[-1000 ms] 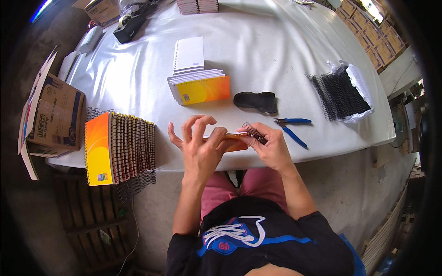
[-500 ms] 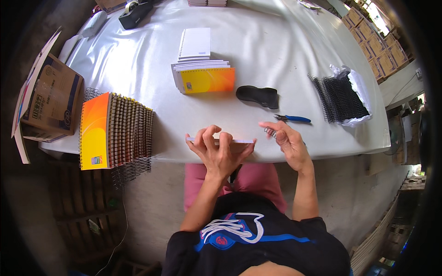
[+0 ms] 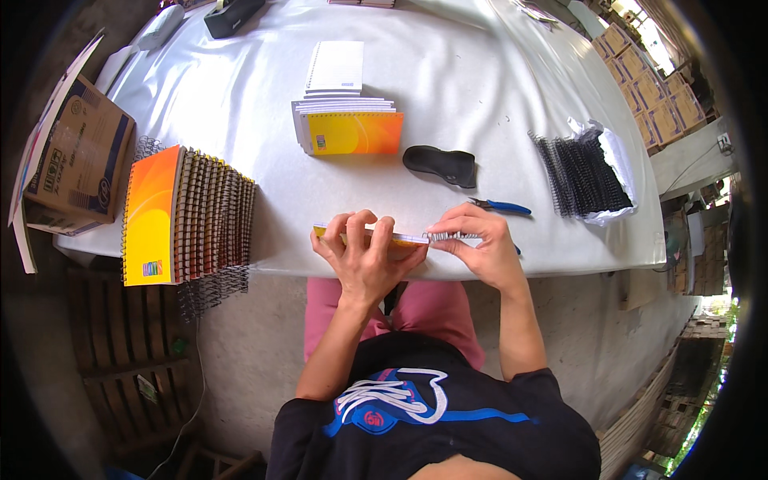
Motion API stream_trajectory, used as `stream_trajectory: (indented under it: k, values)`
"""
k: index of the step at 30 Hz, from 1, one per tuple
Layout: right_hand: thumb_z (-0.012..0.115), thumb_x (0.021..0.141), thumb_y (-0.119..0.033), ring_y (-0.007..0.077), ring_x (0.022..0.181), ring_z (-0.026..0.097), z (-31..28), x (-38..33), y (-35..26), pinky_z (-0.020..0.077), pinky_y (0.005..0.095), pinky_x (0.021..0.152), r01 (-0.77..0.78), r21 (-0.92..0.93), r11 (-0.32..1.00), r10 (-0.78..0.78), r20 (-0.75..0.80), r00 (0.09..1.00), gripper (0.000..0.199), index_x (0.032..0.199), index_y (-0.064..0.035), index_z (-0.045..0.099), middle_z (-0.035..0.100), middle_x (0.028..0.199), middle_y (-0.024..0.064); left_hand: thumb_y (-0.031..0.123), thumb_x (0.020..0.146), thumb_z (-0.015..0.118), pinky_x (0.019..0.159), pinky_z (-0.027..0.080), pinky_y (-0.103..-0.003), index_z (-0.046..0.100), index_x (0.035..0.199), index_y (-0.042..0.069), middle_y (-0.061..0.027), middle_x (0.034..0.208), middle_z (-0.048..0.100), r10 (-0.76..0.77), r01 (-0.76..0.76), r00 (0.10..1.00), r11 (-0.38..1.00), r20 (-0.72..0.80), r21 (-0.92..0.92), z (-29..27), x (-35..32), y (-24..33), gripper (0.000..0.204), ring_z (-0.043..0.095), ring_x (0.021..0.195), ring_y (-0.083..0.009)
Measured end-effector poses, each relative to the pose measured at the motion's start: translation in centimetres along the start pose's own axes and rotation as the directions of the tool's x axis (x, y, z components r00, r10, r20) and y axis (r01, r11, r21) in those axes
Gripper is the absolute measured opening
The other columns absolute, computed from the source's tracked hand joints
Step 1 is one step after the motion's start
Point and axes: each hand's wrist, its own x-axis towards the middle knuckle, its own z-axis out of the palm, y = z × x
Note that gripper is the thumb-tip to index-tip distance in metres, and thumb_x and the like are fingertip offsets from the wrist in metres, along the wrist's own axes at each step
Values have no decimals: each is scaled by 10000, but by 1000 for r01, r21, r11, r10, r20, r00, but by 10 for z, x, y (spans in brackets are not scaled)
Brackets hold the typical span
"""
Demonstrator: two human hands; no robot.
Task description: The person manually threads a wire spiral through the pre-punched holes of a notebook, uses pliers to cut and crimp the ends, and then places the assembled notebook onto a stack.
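Note:
Near the table's front edge, my left hand (image 3: pixel 362 260) grips an unbound notebook (image 3: pixel 410 238) with a yellow-orange cover, its edge turned up toward me. Against the notebook's right end, my right hand (image 3: pixel 486 246) pinches a dark spiral binding coil (image 3: pixel 450 235), its tip touching or very close to the paper. Just beyond my right hand lie blue-handled cutting pliers (image 3: pixel 506 207). Farther off are a black curved object (image 3: pixel 441 165) and a stack of unbound notebooks (image 3: pixel 352 133) with loose ruled sheets (image 3: pixel 336 66) behind it.
On the left stand a row of coil-bound notebooks (image 3: pixel 152 216) and a cardboard box (image 3: pixel 80 160). Black coils (image 3: pixel 580 172) lie in white wrapping at the right. A tape dispenser (image 3: pixel 232 18) sits at the far left; stacked cartons (image 3: pixel 648 84) rise beyond the table's right side.
My right hand has moved left, bringing the coil to the notebook's right end. My left hand still holds the notebook. The whole view has shifted slightly.

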Motion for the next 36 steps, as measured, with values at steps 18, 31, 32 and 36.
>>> stream_trajectory:
  k: [18,31,32,36]
  values:
    - [601,878,-172,202,676,621,-7,-4,-17,480,298,645,-89,-174,981,119,172,978,290,1152,-78,611,653,784,97,522,623,749,847,292,-489,575,811,153,-8,895,494,29,-18,989,997,143,-75,-11,2,-4,449,438,991,-232]
    - [538,781,-1,231,1081,572,-34,56,66,467,338,885,189,-777,601,-57,194,979,461,1229,-106,559,603,1184,87,458,594,807,945,337,-467,555,752,66,-140,1143,436,17,4,992,986,129,-165,-19,13,-4,492,382,1132,-349]
    - [537,773,0,237,1071,577,-35,56,81,474,327,865,171,-764,623,-67,166,984,470,1228,-111,562,604,1184,90,456,592,811,959,337,-471,553,747,63,-154,1172,419,20,3,992,984,124,-176,-19,14,-4,496,369,1150,-364]
    - [528,757,38,231,862,655,-42,69,87,505,291,762,-224,-434,873,203,-94,975,347,1066,-60,652,679,939,112,451,597,807,973,336,-476,544,721,54,-166,1202,409,16,11,988,985,154,-175,-23,15,-3,493,337,1182,-382]
